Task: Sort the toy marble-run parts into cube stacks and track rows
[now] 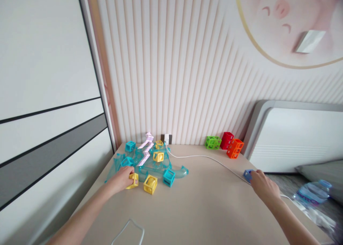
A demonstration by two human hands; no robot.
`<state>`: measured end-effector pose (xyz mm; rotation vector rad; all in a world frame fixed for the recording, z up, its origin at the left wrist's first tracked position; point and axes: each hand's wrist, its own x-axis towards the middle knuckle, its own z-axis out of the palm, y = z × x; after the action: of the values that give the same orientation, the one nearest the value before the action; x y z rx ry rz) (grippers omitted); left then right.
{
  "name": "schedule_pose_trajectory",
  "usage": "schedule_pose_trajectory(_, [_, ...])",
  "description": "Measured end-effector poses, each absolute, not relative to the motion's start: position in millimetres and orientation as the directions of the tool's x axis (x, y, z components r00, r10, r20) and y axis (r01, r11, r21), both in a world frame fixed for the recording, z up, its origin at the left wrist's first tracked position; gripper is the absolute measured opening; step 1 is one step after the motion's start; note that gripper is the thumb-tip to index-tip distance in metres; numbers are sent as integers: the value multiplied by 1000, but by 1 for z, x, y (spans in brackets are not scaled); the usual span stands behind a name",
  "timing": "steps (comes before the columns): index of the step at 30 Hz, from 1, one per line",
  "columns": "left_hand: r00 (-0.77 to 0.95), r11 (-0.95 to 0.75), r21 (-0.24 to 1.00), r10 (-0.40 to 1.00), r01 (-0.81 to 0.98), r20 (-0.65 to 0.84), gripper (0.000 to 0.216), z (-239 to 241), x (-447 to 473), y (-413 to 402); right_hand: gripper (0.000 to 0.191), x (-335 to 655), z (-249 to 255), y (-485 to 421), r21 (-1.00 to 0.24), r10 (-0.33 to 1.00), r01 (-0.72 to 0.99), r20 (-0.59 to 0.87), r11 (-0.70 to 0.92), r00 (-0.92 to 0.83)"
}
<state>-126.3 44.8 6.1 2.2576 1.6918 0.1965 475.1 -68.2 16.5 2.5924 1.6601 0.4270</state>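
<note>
My left hand (123, 178) is closed on a yellow open-frame cube (134, 180) at the left of the table. Just right of it sit another yellow cube (150, 184) and a teal cube (169, 177). Behind that hand spreads a clear teal plastic piece (158, 171), with more yellow and teal cubes and a pale pink zigzag strip (146, 152) on or beside it. Over at the table's right edge, my right hand (264, 184) has its fingers on a blue cube (248, 175), partly covered by them.
Green cubes (213, 142), a red block (227, 140) and orange cubes (235, 148) stand at the back right. A white cable (203, 156) runs from a wall plug (166, 138) across the table and under my right hand. A water bottle (313, 193) lies beyond the right edge.
</note>
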Motion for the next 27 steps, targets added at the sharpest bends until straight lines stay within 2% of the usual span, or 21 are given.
schedule_pose_trajectory(4, [305, -264, 322, 949, 909, -84, 13, 5, -127, 46, 20, 462, 28, -66, 163, 867, 875, 303, -456, 396])
schedule_pose_trajectory(7, [314, -273, 325, 946, 906, -82, 10, 6, -126, 45, 25, 436, 41, -64, 70, 836, 899, 404, -432, 371])
schedule_pose_trajectory(10, [318, -275, 325, 944, 905, -88, 11, 7, -124, 43, 26, 401, 52, -62, -89, 855, 958, 433, -274, 285])
schedule_pose_trajectory(12, [330, -288, 330, 941, 899, -79, 12, 9, -120, 41, 26, 374, 57, -59, -135, 879, 984, 448, -113, 162])
schedule_pose_trajectory(15, [346, -312, 338, 937, 888, -42, 16, 9, -114, 39, 24, 328, 62, -53, -46, 838, 995, 544, 84, -45])
schedule_pose_trajectory(17, [344, -319, 328, 939, 889, -21, 18, 8, -109, 39, 22, 294, 65, -46, -24, 816, 979, 557, 203, -155])
schedule_pose_trajectory(22, [341, -314, 300, 939, 901, -42, 16, 7, -103, 44, 15, 211, 71, -16, -39, 812, 899, 448, 436, -375])
schedule_pose_trajectory(27, [367, -336, 347, 930, 876, -26, 16, 4, -110, 46, 12, 152, 70, 20, 34, 738, 799, 363, 600, -569])
